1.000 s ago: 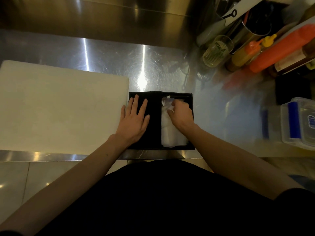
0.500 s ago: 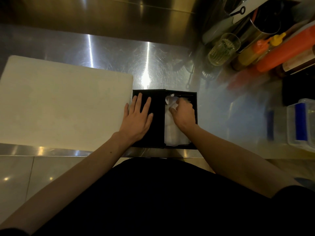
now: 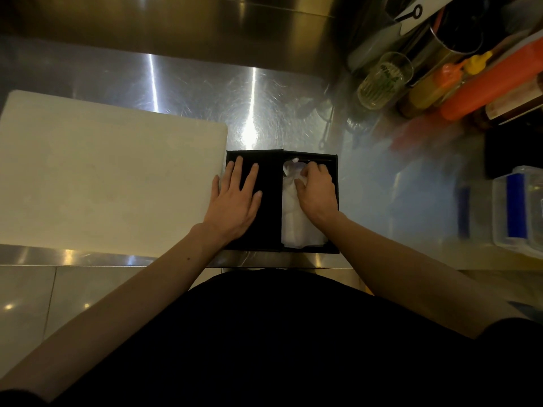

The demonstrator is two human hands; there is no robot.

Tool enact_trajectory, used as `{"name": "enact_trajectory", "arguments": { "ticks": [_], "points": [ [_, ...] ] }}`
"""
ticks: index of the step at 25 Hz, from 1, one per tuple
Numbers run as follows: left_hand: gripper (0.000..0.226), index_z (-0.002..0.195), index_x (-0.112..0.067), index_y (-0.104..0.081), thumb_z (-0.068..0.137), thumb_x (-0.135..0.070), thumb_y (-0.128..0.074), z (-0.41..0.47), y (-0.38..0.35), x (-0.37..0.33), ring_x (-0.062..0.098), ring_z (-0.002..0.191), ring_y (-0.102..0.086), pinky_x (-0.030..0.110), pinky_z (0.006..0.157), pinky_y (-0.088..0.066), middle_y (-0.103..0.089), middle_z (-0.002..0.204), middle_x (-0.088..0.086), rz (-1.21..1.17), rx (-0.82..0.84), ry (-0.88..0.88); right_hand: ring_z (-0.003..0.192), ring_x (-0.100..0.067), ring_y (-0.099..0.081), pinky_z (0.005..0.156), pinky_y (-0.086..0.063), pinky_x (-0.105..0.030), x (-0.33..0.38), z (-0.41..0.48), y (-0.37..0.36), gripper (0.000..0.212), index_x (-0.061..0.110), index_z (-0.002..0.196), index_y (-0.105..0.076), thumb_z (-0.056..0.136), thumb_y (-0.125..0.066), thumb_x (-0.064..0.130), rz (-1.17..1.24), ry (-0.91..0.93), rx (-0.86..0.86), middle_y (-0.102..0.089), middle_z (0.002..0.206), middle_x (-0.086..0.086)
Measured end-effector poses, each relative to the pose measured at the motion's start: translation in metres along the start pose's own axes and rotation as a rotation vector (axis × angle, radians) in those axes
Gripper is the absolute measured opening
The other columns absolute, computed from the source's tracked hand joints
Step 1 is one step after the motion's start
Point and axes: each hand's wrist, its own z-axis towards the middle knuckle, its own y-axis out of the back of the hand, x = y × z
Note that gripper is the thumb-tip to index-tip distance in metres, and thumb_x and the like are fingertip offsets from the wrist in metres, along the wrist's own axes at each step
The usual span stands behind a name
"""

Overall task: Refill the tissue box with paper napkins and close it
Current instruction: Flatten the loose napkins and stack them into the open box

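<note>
Left hand (image 3: 235, 198) spread flat on open lid (image 3: 266, 201), right hand (image 3: 316, 192) curled into napkins (image 3: 293, 227): tuck corners below box (image 3: 335, 201) rim before closing

The single head-worn wide-angle camera is looking steeply down from above the person's own dark-clothed torso, facing forward across the scratched stainless-steel counter (image 3: 264, 101) toward its raised steel back wall. It is sitting close enough that both bare forearms are running up from the bottom corners to the right hand (image 3: 316, 193), which is curling over the white paper napkins (image 3: 293, 230) near frame centre. Left of that grip the view is taking in the flat left hand (image 3: 235, 201), and to the far right the lens is bending the picture's edge.
</note>
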Motion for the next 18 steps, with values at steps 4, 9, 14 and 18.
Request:
{"name": "enact_trajectory", "arguments": {
  "ticks": [4,9,14,18],
  "points": [
    [0.059,0.156,-0.022,-0.009,0.103,-0.040,-0.028,0.000,0.001,0.001,0.030,0.151,-0.001,0.053,0.119,-0.008,-0.002,0.164,0.013,0.015,0.008,0.002,0.104,-0.031,-0.057,0.085,-0.049,-0.041,-0.002,-0.001,-0.002,0.030,0.005,0.121,-0.054,0.093,-0.059,0.017,-0.017,0.026,0.027,-0.054,0.122,-0.017],
    [0.059,0.157,-0.022,-0.008,0.103,-0.041,-0.026,0.000,0.002,0.001,0.030,0.151,0.000,0.054,0.119,-0.008,0.000,0.164,0.013,0.017,0.019,-0.003,0.079,-0.027,-0.063,0.067,-0.053,-0.036,-0.001,-0.001,-0.002,0.018,0.001,0.098,-0.063,0.095,-0.046,0.005,-0.015,0.032,-0.013,-0.065,0.092,-0.015],
    [0.059,0.156,-0.022,-0.008,0.103,-0.041,-0.026,0.000,0.001,0.002,0.030,0.151,0.000,0.055,0.119,-0.010,-0.001,0.164,0.013,0.011,0.018,-0.001,0.081,-0.027,-0.062,0.068,-0.052,-0.038,0.004,-0.004,0.004,0.026,0.004,0.116,-0.059,0.094,-0.044,0.005,-0.028,0.065,-0.010,-0.064,0.096,-0.015],
    [0.059,0.157,-0.022,-0.009,0.103,-0.040,-0.028,0.001,0.000,0.002,0.031,0.151,-0.001,0.054,0.118,-0.010,-0.002,0.164,0.013,-0.010,0.009,-0.003,0.090,-0.030,-0.060,0.076,-0.051,-0.043,0.001,-0.005,0.017,0.025,0.002,0.115,-0.057,0.093,-0.046,0.007,-0.065,0.131,-0.027,-0.063,0.104,-0.017]
  ]
}}
